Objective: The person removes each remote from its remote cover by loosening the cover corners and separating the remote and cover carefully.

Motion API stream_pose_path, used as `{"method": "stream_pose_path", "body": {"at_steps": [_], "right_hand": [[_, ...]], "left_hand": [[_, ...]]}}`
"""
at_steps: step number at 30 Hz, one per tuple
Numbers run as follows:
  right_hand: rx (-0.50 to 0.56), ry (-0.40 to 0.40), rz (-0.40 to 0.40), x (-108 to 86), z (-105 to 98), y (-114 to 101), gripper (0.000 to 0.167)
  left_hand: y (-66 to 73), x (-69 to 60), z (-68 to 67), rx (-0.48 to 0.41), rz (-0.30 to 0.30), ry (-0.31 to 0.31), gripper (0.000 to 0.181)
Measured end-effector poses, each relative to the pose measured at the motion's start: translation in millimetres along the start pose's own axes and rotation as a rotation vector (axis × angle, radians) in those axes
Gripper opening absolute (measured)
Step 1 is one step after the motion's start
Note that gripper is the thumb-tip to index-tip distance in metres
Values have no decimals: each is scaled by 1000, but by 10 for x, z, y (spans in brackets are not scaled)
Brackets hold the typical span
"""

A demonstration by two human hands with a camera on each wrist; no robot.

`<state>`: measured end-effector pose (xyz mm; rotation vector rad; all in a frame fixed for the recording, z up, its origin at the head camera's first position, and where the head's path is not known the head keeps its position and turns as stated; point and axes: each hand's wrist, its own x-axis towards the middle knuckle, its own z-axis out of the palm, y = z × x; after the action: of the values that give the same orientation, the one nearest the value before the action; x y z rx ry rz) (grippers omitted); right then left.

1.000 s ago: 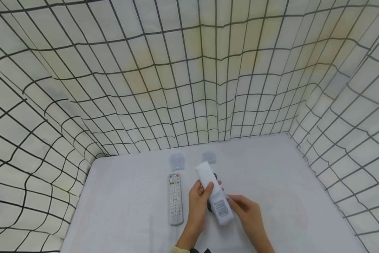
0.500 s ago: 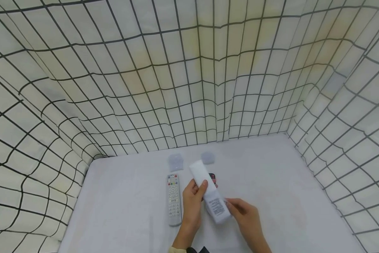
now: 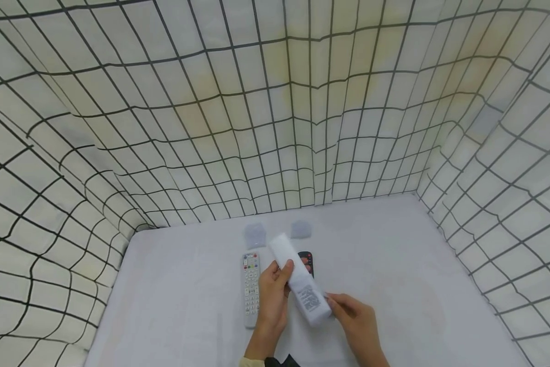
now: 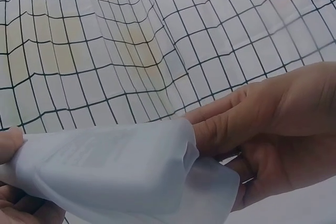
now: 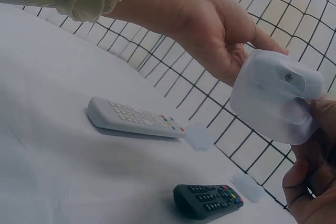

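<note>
A white, long, box-shaped item in a translucent plastic sleeve [image 3: 310, 299] with dark print is held slanting above the table. My left hand [image 3: 271, 300] grips it around the middle, thumb across its upper face. At its near end, my right hand [image 3: 358, 323] pinches the loose edge of the sleeve; the left wrist view shows the sleeve's flap [image 4: 212, 187] between those fingers. In the right wrist view the covered end [image 5: 270, 100] faces the camera, with a small dark round spot. What lies inside is blurred by the plastic.
A grey remote control [image 3: 251, 285] lies left of my left hand, partly covered by it. Behind the wrapped item lies a black remote control [image 3: 309, 256]. Two translucent patches [image 3: 255, 235] rest farther back on the white table [image 3: 178, 295]. Grid-patterned curtains [image 3: 201, 127] enclose the sides.
Both hands and the wrapped item have shifted slightly left, exposing more of the black remote. The left hand now overlaps the grey remote. The right hand keeps its pinch at the near end.
</note>
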<state>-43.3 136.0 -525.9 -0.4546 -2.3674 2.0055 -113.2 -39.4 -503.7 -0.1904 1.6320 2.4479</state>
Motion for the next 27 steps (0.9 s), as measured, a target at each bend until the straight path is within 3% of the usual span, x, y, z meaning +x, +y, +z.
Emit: {"method": "stream_pose_path", "body": {"at_steps": [5, 11, 13, 16, 20, 23, 27], "right_hand": [[-13, -21, 40, -5, -11, 48, 14], [-48, -33, 47, 84, -55, 152, 16], [-2, -41, 41, 126, -58, 173, 18], [198, -94, 82, 152, -43, 206, 27], [523, -217, 163, 129, -10, 277, 30], [734, -380, 156, 103, -8, 337, 30], [1001, -601, 194, 36, -8, 333, 44]], "left_hand": [[-3, -18, -6, -27, 5, 14, 57], [-39, -28, 70, 22, -9, 40, 54], [-45, -27, 97, 34, -7, 46, 55], [-48, -32, 131, 14, -1, 54, 57], [-63, -51, 151, -81, 4, 83, 57], [-82, -72, 168, -172, 12, 114, 55], [-110, -91, 212, -264, 32, 151, 54]]}}
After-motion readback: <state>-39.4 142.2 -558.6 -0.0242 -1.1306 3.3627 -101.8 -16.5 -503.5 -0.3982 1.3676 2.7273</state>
